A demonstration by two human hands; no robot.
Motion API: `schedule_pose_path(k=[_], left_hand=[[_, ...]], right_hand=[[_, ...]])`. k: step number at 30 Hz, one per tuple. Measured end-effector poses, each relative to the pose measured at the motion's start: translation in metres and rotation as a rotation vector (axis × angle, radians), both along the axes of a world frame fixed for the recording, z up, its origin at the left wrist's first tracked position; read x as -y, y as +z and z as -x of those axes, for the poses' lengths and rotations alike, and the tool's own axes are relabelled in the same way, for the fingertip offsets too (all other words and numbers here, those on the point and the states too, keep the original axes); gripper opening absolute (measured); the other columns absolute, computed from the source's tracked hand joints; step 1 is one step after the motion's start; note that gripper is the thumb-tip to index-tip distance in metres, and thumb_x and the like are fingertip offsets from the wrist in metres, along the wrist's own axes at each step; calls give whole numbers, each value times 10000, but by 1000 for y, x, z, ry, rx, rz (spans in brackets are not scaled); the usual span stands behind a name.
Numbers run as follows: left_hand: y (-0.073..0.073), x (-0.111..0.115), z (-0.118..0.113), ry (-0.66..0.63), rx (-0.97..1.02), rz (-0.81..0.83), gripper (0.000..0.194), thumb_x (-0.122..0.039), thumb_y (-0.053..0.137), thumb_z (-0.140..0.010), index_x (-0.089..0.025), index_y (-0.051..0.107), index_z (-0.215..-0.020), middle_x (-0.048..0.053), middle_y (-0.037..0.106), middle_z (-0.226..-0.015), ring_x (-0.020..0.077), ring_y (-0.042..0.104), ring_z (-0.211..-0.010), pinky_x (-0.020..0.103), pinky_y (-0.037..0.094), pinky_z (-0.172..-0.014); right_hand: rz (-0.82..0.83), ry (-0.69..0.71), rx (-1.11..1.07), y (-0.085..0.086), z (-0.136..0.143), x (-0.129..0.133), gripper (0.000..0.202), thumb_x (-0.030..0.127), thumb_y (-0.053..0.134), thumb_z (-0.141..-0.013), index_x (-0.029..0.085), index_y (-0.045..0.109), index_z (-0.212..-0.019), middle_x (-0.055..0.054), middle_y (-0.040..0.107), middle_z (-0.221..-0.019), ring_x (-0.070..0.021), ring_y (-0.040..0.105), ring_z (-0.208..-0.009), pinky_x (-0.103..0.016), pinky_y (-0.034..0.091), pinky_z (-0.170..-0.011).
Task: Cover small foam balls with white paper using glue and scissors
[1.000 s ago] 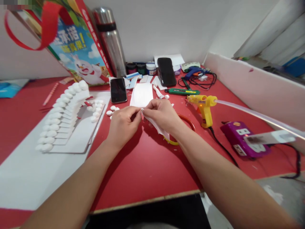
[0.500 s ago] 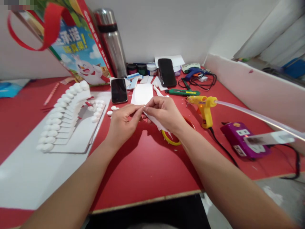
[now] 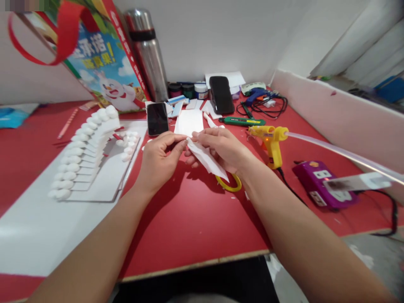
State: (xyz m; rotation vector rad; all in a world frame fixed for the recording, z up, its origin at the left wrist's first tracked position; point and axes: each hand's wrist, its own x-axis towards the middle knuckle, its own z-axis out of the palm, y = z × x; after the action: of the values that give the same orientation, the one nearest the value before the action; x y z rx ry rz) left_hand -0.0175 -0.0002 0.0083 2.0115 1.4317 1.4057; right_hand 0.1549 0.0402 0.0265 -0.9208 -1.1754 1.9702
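Above the middle of the red table, my left hand pinches the upper end of a white strip of tissue paper between thumb and forefinger. Close beside it, my right hand has its thumb and fingertips closed on the same end. The strip slants down to the right below the right palm, with its free end hanging loose. Under that wrist lies a yellow ring-shaped thing, partly hidden. To the left, a white model staircase carries rows of round white pads along its edge.
A yellow glue gun stands at the right with a long clear glue stick, near a purple box. Farther back are a green cutter, two phones, small paint jars and a steel flask. A colourful bag stands behind the model.
My right hand has turned and shifted slightly right, so more of the tissue strip shows, hanging below it. My left hand still pinches near the same place.
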Motion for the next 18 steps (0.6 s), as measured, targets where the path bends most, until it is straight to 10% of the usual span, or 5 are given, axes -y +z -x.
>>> schedule_pose_path(k=[4, 13, 18], left_hand=[[-2, -2, 1, 24, 121, 121, 140, -266, 681, -903, -188, 792, -938, 25, 775, -868, 150, 678, -764, 256, 532, -714], [-9, -3, -5, 75, 249, 185, 156, -279, 725, -863, -172, 793, -955, 35, 785, -873, 158, 701, -773, 263, 550, -740], [-6, -2, -2, 68, 211, 166, 155, -289, 700, -891, -185, 791, -961, 29, 780, -870, 160, 698, -779, 262, 536, -739]], right_hand=[[-1, 44, 48, 0, -1, -1, 99, 170, 695, -863, 130, 610, -833, -90, 754, -760, -143, 673, -546, -244, 559, -493], [-859, -362, 580, -14, 10, 7, 183, 188, 697, -782, 193, 538, -692, 16, 599, -605, -112, 536, -572, -229, 368, -530], [-213, -122, 191, -4, 9, 5, 148, 233, 587, -935, 178, 551, -802, -57, 717, -749, -163, 677, -579, -283, 540, -545]])
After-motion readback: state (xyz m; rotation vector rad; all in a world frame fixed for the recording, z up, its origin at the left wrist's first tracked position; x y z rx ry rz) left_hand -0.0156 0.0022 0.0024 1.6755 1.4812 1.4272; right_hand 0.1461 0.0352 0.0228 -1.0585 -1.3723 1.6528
